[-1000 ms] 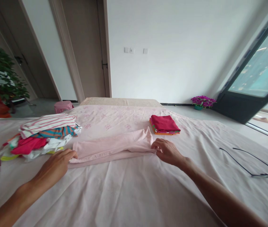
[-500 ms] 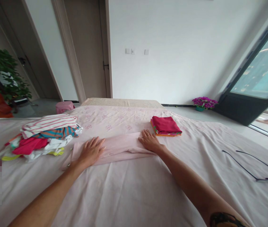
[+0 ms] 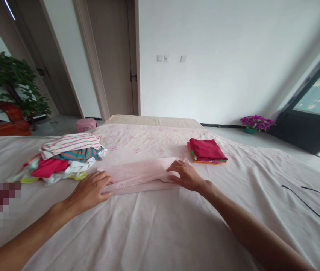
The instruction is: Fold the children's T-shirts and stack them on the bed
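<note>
A pale pink garment, folded into a long strip, lies on the pink bedsheet in front of me. My left hand rests at the strip's left end, fingers curled over its edge. At the right end, my right hand lies with fingers spread on the cloth. A loose heap of mixed clothes, striped and red ones among them, sits just left of the strip. Beyond my right hand stands a small stack of folded clothes, dark red on top.
A black cable lies on the sheet at the right. Beyond the bed are a pink stool, a potted green plant, a pot of purple flowers, wooden doors and a dark-framed glass door at the right.
Both hands slid back from the middle of the pink strip toward its ends and the near edge. The view has shifted a little to the left.
</note>
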`<state>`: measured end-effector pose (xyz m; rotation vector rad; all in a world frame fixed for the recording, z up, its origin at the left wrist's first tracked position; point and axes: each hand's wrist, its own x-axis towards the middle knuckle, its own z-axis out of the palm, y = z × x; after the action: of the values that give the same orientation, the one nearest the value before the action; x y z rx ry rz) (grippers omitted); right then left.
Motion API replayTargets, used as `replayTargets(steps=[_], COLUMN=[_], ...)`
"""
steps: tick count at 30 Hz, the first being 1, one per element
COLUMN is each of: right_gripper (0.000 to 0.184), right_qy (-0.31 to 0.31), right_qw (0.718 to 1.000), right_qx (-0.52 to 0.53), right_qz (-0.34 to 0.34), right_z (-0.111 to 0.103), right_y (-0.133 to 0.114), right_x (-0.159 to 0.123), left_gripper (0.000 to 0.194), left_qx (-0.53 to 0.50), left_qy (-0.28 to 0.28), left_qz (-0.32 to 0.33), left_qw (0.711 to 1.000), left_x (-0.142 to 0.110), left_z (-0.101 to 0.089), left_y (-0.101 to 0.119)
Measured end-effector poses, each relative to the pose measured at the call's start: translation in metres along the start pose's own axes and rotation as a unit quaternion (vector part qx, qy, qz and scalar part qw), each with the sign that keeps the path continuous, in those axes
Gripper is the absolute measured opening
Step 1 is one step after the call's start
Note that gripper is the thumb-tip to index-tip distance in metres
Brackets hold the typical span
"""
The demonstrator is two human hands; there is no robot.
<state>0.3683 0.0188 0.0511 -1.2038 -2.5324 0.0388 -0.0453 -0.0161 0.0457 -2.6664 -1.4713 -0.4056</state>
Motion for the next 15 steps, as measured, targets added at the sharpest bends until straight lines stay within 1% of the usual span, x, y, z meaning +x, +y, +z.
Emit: replayTargets(steps=[1, 3, 6, 8, 10, 12, 13, 15], right_gripper=[0.027, 0.025, 0.024, 0.030, 0.035, 0.034, 0.032, 0.030], right_qy=[-0.014, -0.038, -0.058, -0.061, -0.072, -0.076, -0.061, 0.005], right_qw=[1.000, 0.999, 0.998, 0.998, 0.997, 0.995, 0.993, 0.988], right_qx=[0.000, -0.013, -0.013, -0.010, -0.019, -0.044, -0.061, -0.092], right_qz=[-0.015, -0.021, -0.008, 0.008, 0.029, 0.057, 0.077, 0.121], right_z=[-0.002, -0.003, -0.001, 0.001, 0.000, -0.003, -0.006, -0.011], right_y=[-0.006, -0.016, -0.018, -0.015, -0.012, -0.011, -0.011, -0.012], right_x=[-0.001, -0.002, -0.001, 0.001, 0.006, 0.012, 0.015, 0.020], left_gripper=[0.016, 0.019, 0.022, 0.022, 0.023, 0.024, 0.025, 0.025], left_qx=[0.005, 0.020, 0.063, 0.090, 0.106, 0.115, 0.114, 0.098], left_qy=[-0.015, -0.031, -0.014, 0.018, 0.051, 0.087, 0.112, 0.173], left_qz=[-0.004, -0.021, -0.044, -0.062, -0.091, -0.119, -0.127, -0.134], left_qw=[1.000, 0.999, 0.997, 0.994, 0.989, 0.982, 0.979, 0.971], left_x=[-0.004, -0.007, 0.003, 0.017, 0.036, 0.056, 0.066, 0.081], left_z=[0.000, 0.003, 0.005, 0.002, -0.005, -0.016, -0.022, -0.033], left_y=[0.001, -0.002, -0.012, -0.020, -0.026, -0.029, -0.031, -0.033])
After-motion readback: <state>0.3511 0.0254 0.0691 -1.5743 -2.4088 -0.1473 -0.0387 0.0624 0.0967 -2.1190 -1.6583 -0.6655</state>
